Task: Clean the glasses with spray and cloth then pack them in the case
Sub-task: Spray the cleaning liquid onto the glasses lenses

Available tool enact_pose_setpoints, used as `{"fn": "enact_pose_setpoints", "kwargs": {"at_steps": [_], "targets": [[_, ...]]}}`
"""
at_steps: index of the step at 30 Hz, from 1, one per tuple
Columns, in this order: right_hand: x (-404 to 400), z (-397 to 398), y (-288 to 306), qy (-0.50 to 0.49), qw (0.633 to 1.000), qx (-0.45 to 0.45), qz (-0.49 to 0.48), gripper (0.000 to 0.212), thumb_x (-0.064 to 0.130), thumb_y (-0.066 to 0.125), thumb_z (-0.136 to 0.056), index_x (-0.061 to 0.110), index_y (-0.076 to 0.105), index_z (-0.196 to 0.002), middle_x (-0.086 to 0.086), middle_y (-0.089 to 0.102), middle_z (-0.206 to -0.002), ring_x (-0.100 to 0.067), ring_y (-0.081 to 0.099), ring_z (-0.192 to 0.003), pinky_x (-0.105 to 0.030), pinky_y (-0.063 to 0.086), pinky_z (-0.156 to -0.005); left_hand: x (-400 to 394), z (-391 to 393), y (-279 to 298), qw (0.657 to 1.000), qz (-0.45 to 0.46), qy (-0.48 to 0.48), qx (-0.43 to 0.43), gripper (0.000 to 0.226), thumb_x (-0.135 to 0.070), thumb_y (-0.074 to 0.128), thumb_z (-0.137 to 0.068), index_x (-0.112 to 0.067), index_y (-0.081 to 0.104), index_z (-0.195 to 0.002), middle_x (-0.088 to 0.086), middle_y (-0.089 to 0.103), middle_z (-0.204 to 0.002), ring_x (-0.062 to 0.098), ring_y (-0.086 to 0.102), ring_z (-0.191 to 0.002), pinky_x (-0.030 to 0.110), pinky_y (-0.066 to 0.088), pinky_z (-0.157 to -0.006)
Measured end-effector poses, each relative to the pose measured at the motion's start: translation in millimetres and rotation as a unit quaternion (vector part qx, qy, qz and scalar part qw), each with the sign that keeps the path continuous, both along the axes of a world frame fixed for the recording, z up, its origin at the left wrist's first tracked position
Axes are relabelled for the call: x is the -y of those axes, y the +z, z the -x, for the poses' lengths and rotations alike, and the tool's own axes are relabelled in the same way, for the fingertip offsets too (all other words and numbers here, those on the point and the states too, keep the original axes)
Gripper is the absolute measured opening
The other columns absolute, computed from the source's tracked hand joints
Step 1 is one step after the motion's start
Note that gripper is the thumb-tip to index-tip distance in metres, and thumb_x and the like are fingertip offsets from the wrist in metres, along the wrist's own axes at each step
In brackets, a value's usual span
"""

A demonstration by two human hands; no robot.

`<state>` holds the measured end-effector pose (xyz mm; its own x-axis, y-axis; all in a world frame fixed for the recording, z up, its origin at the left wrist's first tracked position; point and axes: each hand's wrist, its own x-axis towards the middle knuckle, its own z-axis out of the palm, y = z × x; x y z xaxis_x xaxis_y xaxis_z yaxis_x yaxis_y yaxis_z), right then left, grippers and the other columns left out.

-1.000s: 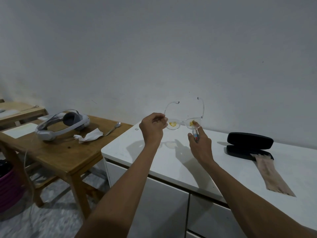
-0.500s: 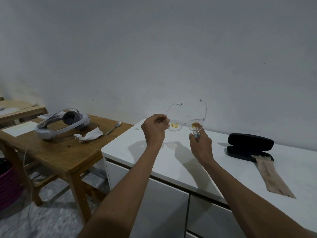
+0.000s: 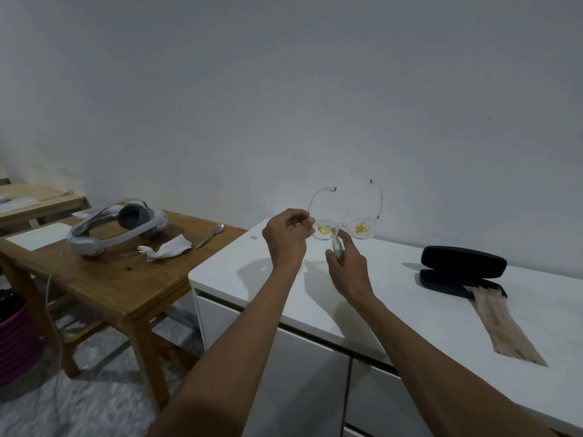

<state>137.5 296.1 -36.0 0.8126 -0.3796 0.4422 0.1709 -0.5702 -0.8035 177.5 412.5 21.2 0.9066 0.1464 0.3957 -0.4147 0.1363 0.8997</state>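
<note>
Clear-framed glasses are held up above the white cabinet, temples unfolded and pointing away, both lenses smeared with yellow dirt. My left hand pinches the frame at its left end. My right hand grips a small spray bottle, whose nozzle points up just below the left lens. A black glasses case lies open on the cabinet at the right. A beige cloth hangs out of the case toward the front edge.
A wooden table stands left of the cabinet with a grey headset, a crumpled tissue and a spoon on it. A purple basket sits on the floor at far left. The wall is close behind.
My right hand has moved the spray bottle from under the right lens to under the left lens. The glasses have stayed in my left hand at about the same height.
</note>
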Motion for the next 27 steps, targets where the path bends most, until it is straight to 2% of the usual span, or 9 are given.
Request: {"fn": "enact_pose_setpoints", "kwargs": {"at_steps": [3, 6, 9, 12, 16, 20, 22, 24, 27], "targets": [[-8.8, -3.2, 2.4, 0.007, 1.000, 0.008, -0.015, 0.049, 0.016, 0.049, -0.104, 0.016, 0.042, -0.152, -0.017, 0.067, -0.084, -0.017, 0.052, -0.062, -0.039, 0.052, -0.067, 0.8, 0.4, 0.9, 1.000, 0.000, -0.002, -0.001, 0.009, 0.005, 0.077, -0.083, 0.000, 0.076, -0.091, 0.009, 0.075, -0.080, 0.023, 0.075, -0.077, 0.035, 0.065, -0.073], [-13.4, -9.0, 4.1, 0.004, 0.999, 0.016, -0.037, 0.051, 0.015, 0.049, -0.103, 0.021, 0.043, -0.153, -0.004, 0.056, -0.070, -0.014, 0.047, -0.060, -0.032, 0.044, -0.062, 0.2, 0.4, 3.7, 1.000, 0.005, -0.003, -0.003, 0.009, 0.006, 0.077, -0.083, 0.000, 0.076, -0.089, 0.011, 0.075, -0.079, 0.024, 0.075, -0.076, 0.035, 0.065, -0.073], [-15.7, -11.9, 5.6, 0.003, 0.999, 0.017, -0.044, 0.045, 0.014, 0.050, -0.102, 0.021, 0.048, -0.147, 0.001, 0.054, -0.066, -0.013, 0.047, -0.058, -0.028, 0.043, -0.059, 1.3, 1.0, 5.4, 1.000, 0.000, 0.001, 0.001, 0.009, 0.006, 0.077, -0.083, -0.002, 0.076, -0.087, 0.008, 0.074, -0.077, 0.023, 0.074, -0.075, 0.030, 0.064, -0.070], [-18.1, -12.1, 5.1, 0.006, 0.999, 0.016, -0.051, 0.039, 0.013, 0.048, -0.101, 0.019, 0.051, -0.140, -0.004, 0.056, -0.068, -0.017, 0.049, -0.058, -0.029, 0.043, -0.057, 1.6, -0.9, 5.1, 1.000, 0.002, -0.002, 0.005, 0.009, 0.006, 0.077, -0.082, -0.003, 0.076, -0.086, 0.014, 0.075, -0.081, 0.029, 0.076, -0.078, 0.037, 0.065, -0.073], [-16.6, -13.3, -1.9, 0.003, 0.999, 0.002, -0.048, 0.037, 0.013, 0.049, -0.100, 0.014, 0.049, -0.137, -0.010, 0.059, -0.073, -0.019, 0.050, -0.059, -0.032, 0.046, -0.060, 2.0, -1.4, 2.3, 1.000, 0.003, -0.001, 0.001, 0.010, 0.006, 0.078, -0.082, -0.004, 0.076, -0.085, 0.017, 0.076, -0.082, 0.031, 0.076, -0.080, 0.043, 0.065, -0.075], [-3.5, -10.3, -6.8, -0.017, 0.999, -0.006, -0.047, 0.049, 0.020, 0.048, -0.102, 0.022, 0.040, -0.151, -0.013, 0.068, -0.085, -0.021, 0.059, -0.068, -0.038, 0.051, -0.073, 1.4, -2.1, 0.6, 1.000, 0.011, -0.008, -0.004, 0.010, 0.006, 0.077, -0.082, -0.003, 0.076, -0.085, 0.015, 0.075, -0.078, 0.028, 0.075, -0.074, 0.046, 0.065, -0.077], [12.0, -6.7, -8.2, -0.035, 0.997, -0.016, -0.072, 0.042, 0.023, 0.046, -0.103, 0.020, 0.044, -0.145, -0.015, 0.070, -0.096, -0.028, 0.064, -0.081, -0.042, 0.052, -0.080, 1.6, -2.7, -0.2, 1.000, 0.021, -0.015, -0.012, 0.010, 0.008, 0.076, -0.082, -0.001, 0.075, -0.085, 0.013, 0.073, -0.074, 0.022, 0.072, -0.068, 0.048, 0.064, -0.078], [31.8, 0.9, -6.0, -0.063, 0.993, -0.014, -0.095, 0.028, 0.021, 0.046, -0.101, 0.015, 0.052, -0.128, -0.014, 0.069, -0.100, -0.035, 0.065, -0.092, -0.040, 0.049, -0.078, 3.0, -2.7, -0.8, 0.999, 0.028, -0.018, -0.018, 0.012, 0.009, 0.075, -0.082, -0.003, 0.075, -0.083, 0.014, 0.073, -0.074, 0.021, 0.071, -0.067, 0.050, 0.064, -0.079], [64.2, 16.5, 4.1, -0.109, 0.989, 0.010, -0.104, 0.030, 0.019, 0.050, -0.100, 0.015, 0.052, -0.130, -0.007, 0.066, -0.089, -0.032, 0.063, -0.085, -0.038, 0.049, -0.073, 8.2, -2.0, -1.6, 0.999, 0.031, -0.020, -0.021, 0.015, 0.009, 0.076, -0.082, -0.006, 0.074, -0.081, 0.016, 0.073, -0.076, 0.024, 0.072, -0.070, 0.049, 0.064, -0.079]]}}
